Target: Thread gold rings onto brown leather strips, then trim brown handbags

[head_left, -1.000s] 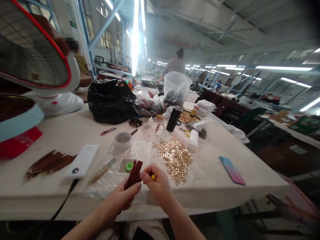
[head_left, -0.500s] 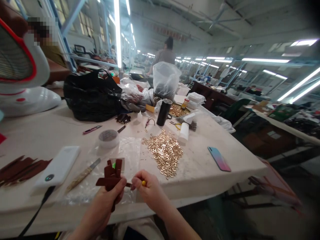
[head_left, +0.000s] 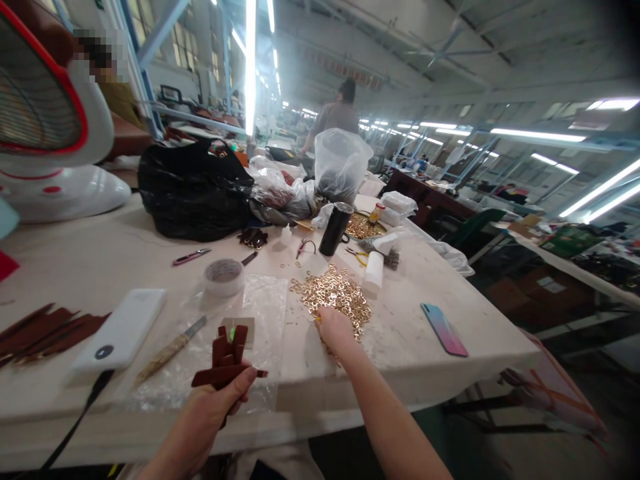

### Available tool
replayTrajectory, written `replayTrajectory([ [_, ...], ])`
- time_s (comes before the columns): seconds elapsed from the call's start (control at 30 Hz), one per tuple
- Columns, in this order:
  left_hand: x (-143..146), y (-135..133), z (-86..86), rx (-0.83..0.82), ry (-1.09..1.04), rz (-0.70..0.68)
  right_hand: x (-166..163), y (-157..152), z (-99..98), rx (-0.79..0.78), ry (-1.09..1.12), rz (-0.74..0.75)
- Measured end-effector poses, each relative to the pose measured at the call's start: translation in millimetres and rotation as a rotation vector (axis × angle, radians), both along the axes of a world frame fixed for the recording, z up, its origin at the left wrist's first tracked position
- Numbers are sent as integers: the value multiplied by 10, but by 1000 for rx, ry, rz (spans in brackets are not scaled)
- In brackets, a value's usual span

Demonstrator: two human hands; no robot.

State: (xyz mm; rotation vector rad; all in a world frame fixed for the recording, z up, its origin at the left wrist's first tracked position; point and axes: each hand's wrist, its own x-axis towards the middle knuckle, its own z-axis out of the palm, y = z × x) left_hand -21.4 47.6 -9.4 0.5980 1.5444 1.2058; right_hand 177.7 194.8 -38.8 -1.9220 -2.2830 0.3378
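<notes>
In my left hand (head_left: 220, 400), a bunch of brown leather straps (head_left: 223, 375) is gripped, fanned upward, with one short strap end sticking out past the thumb to the right. My right hand (head_left: 336, 329) reaches down to the near left edge of a pile of small gold-coloured metal rings (head_left: 345, 293). A bit of something yellow (head_left: 318, 321) shows at its fingers, which look drawn together; their tips are mostly hidden. Behind the left hand lies a clear plastic sheet (head_left: 267, 300), with a knife (head_left: 173, 348) resting at its left side.
A roll of tape (head_left: 223, 277), a white power bank (head_left: 123, 330) with a black cable, and more leather straps (head_left: 50, 333) lie to the left. Farther back stand a black can (head_left: 335, 230) and a black bag (head_left: 195, 193). A phone (head_left: 444, 330) lies at right.
My right hand has left the strap end at my left hand and moved forward and right to the rings. The left hand keeps its straps; the view has shifted slightly.
</notes>
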Motion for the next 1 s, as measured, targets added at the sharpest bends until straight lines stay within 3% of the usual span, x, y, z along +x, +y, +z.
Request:
replayTrajectory([
  [0.13, -53, 17, 36, 51, 40, -49, 4, -190, 162, 45, 114, 46],
  [0.33, -91, 101, 182, 189, 136, 8, -353, -715, 399, -8, 763, 177],
  [0.47, -141, 86, 230, 223, 191, 69, -624, -926, 506, -65, 878, 193],
  [0.77, -143, -51, 161, 395, 424, 139, -981, -1073, 398, -197, 1205, 70],
  [1.0, -200, -27, 221, 308, 394, 140, -985, -1102, 445, -376, 1427, 24],
])
